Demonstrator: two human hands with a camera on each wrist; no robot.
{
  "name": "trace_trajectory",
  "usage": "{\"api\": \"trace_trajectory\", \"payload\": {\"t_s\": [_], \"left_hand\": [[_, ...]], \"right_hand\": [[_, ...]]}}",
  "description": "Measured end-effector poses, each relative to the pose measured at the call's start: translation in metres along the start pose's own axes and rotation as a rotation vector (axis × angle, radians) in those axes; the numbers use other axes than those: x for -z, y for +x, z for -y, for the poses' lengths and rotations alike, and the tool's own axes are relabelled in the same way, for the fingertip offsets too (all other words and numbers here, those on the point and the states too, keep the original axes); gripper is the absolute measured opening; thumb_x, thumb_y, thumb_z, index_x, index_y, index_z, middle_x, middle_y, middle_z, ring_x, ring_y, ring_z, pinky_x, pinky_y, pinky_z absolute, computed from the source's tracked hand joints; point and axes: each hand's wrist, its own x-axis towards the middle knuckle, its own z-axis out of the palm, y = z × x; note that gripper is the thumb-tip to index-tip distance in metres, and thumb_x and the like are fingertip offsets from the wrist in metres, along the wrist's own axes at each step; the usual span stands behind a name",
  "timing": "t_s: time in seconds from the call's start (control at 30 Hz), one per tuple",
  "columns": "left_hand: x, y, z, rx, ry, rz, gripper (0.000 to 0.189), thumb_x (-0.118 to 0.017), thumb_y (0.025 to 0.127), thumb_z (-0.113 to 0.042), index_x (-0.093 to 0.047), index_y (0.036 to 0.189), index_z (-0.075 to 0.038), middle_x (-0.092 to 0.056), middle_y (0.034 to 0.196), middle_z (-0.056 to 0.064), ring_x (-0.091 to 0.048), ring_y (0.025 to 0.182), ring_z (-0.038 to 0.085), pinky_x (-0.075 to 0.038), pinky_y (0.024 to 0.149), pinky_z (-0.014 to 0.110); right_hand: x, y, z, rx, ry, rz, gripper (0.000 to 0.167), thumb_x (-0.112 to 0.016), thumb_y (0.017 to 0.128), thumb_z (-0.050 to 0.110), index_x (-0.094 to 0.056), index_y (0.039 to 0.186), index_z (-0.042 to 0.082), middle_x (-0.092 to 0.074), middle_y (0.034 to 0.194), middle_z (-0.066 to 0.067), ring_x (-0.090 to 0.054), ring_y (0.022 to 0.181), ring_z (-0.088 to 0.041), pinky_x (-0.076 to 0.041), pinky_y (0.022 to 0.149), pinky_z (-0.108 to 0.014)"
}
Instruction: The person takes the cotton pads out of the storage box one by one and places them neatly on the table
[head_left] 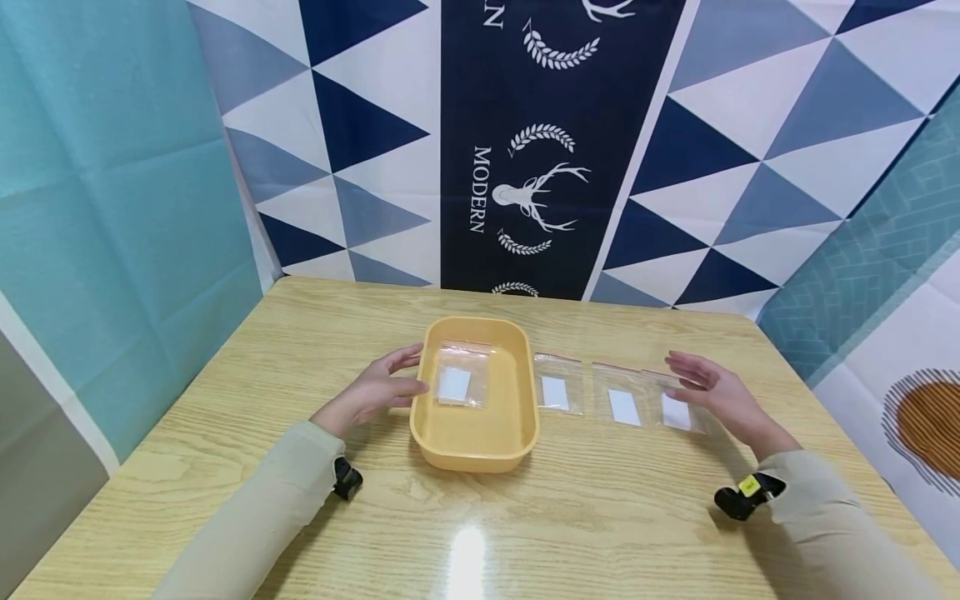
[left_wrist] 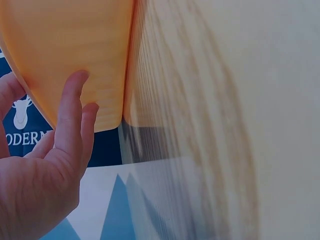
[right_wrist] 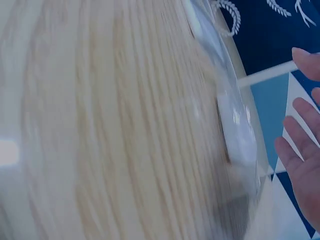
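A yellow plastic basin [head_left: 474, 435] stands on the wooden table, with one clear zip bag [head_left: 454, 384] holding a white card inside it. My left hand [head_left: 384, 385] is at the basin's left side, its thumb by the rim. In the left wrist view, extended fingers [left_wrist: 70, 115] lie against the basin's outer wall [left_wrist: 95, 50]. To the right of the basin, similar bags lie in a row: a near one [head_left: 555, 392], a middle one [head_left: 622, 406] and a far-right one [head_left: 676, 412]. Over the last hovers my right hand [head_left: 716, 396], fingers loosely extended, gripping nothing.
The wooden table [head_left: 600, 533] runs back to a patterned cloth [head_left: 382, 167] hung behind it. Teal cloth [head_left: 135, 208] hangs at the left, and another patterned cloth hangs at the right. Black wrist devices [head_left: 742, 500] sit below both sleeves.
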Motion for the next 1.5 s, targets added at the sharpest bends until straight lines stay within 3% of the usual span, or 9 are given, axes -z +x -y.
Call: {"api": "trace_trajectory", "payload": {"t_s": [0.13, 0.2, 0.27, 1.13, 1.5], "left_hand": [[0.001, 0.0, 0.001, -0.003, -0.009, 0.003, 0.077, -0.064, 0.083, 0.004, -0.026, 0.147, -0.011, -0.03, 0.144, 0.017, -0.055, 0.109, 0.036, -0.053, 0.084, 0.039], [0.002, 0.0, 0.001, -0.005, -0.011, 0.005, 0.077, -0.064, 0.083, 0.004, -0.025, 0.148, -0.011, -0.029, 0.144, 0.018, -0.055, 0.109, 0.036, -0.053, 0.084, 0.039], [0.002, 0.0, 0.002, -0.006, -0.014, 0.005, 0.077, -0.064, 0.083, 0.005, -0.025, 0.148, -0.01, -0.029, 0.144, 0.018, -0.055, 0.109, 0.036, -0.053, 0.084, 0.039], [0.0, 0.004, 0.001, -0.009, -0.007, 0.001, 0.076, -0.065, 0.083, 0.005, -0.026, 0.147, -0.011, -0.029, 0.144, 0.018, -0.055, 0.109, 0.035, -0.053, 0.085, 0.04], [0.003, 0.004, 0.002, -0.004, -0.003, 0.001, 0.076, -0.064, 0.083, 0.004, -0.025, 0.147, -0.01, -0.029, 0.144, 0.019, -0.054, 0.11, 0.035, -0.052, 0.085, 0.04]], "right_hand": [[-0.009, 0.005, 0.005, 0.045, 0.097, -0.022, 0.062, -0.063, 0.09, 0.013, -0.033, 0.141, -0.002, -0.05, 0.129, 0.001, -0.048, 0.113, 0.001, -0.041, 0.087, -0.007], [-0.014, 0.008, 0.009, 0.055, 0.134, -0.026, 0.061, -0.063, 0.089, 0.012, -0.034, 0.141, -0.001, -0.051, 0.122, 0.014, -0.048, 0.108, 0.006, -0.042, 0.087, -0.008], [-0.018, 0.011, 0.012, 0.057, 0.164, -0.027, 0.061, -0.064, 0.089, 0.012, -0.035, 0.141, -0.001, -0.051, 0.118, 0.018, -0.049, 0.107, 0.007, -0.043, 0.087, -0.008], [-0.07, 0.044, 0.068, 0.078, 0.347, -0.019, 0.061, -0.069, 0.085, 0.012, -0.04, 0.138, 0.002, -0.056, 0.117, 0.008, -0.053, 0.108, -0.005, -0.047, 0.088, -0.017], [-0.09, 0.062, 0.089, 0.069, 0.297, -0.019, 0.058, -0.067, 0.086, 0.012, -0.041, 0.138, 0.002, -0.054, 0.124, -0.005, -0.052, 0.11, -0.01, -0.048, 0.089, -0.02]]}}
